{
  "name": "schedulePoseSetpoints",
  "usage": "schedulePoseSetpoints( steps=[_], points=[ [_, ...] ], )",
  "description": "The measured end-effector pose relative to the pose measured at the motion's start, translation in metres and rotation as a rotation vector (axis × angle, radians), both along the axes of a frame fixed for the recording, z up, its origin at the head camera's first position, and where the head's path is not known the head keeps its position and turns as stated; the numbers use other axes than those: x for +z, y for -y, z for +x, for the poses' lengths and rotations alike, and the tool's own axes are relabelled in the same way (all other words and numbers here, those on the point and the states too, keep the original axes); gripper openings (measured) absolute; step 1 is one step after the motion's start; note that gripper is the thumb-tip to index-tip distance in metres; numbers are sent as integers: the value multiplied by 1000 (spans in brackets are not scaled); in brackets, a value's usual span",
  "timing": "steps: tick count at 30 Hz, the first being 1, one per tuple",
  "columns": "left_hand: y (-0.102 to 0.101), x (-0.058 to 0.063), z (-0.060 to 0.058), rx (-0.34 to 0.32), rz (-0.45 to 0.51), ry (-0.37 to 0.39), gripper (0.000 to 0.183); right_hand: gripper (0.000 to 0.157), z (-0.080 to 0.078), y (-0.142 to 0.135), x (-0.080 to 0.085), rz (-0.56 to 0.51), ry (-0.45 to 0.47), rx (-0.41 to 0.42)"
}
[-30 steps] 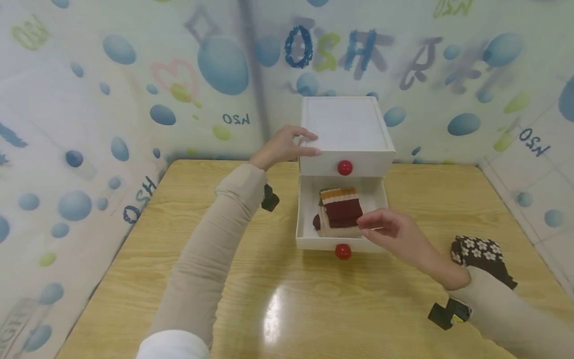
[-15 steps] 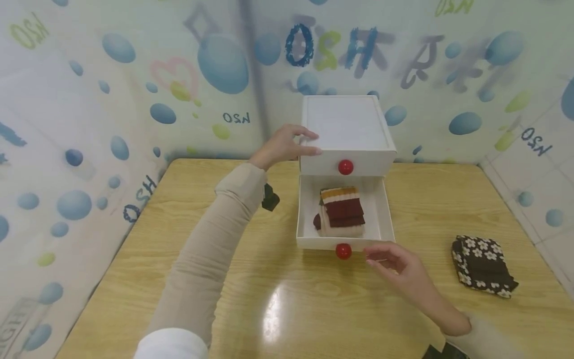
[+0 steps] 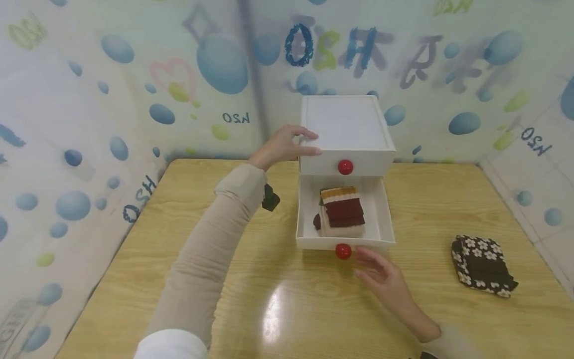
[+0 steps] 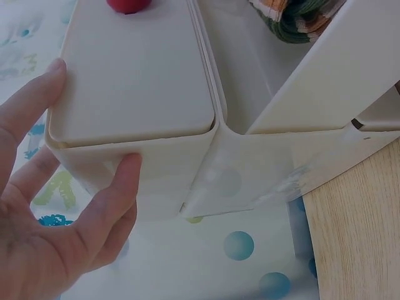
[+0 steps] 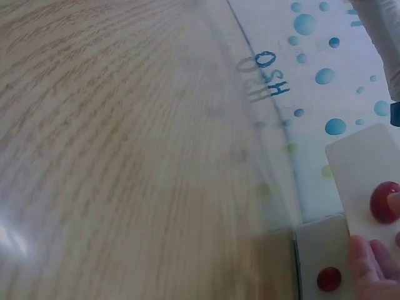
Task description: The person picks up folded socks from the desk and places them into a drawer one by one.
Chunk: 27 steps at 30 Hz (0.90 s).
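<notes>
My left hand [image 3: 284, 146] spans the upper left corner of a white two-drawer box [image 3: 347, 122], fingers fairly straight against its surfaces. In the left wrist view, fingertips touch the edges beside the closed upper drawer [image 4: 134, 75]. The lower drawer [image 3: 381, 214] is pulled out. Inside lie folded knitted items [image 3: 344, 212], probably socks, in maroon, cream and orange; a green striped piece [image 4: 297, 22] shows in the left wrist view. My right hand [image 3: 381, 279], fingers loosely bent and holding nothing, is just right of the lower drawer's red knob [image 3: 343, 251].
A folded dark brown knitted item with white flowers [image 3: 484, 267] lies at the right of the wooden table [image 3: 251, 279]. A second red knob [image 3: 345, 167] is on the upper drawer. A printed wall covering [image 3: 215, 119] stands behind and at both sides.
My right hand has drawn back out of the lower drawer toward me, then moved left to beside its red knob. The left hand has stayed on the box.
</notes>
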State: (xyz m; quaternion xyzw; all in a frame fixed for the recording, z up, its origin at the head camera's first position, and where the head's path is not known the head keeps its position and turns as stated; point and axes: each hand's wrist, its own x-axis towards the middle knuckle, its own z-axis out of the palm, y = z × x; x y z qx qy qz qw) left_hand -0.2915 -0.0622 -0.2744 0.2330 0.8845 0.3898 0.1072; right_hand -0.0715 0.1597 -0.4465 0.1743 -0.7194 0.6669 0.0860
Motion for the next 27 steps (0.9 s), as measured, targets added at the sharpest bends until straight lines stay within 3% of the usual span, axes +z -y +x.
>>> schedulePoseSetpoints(
  steps=[6,11,20,27],
  points=[
    [-1,1,0,-1,14,16,48,40,-2,10,-2,-42,38,-83],
    [-1,0,-1,-2,18,15,47,38,-3,19,-2,-148,72,-114],
    [-2,-2,-1,1,18,13,48,36,-8,29,-7,-290,-45,-76],
    [-1,-1,-2,-10,15,1,48,32,-10,31,-9,-284,-47,-127]
  ],
)
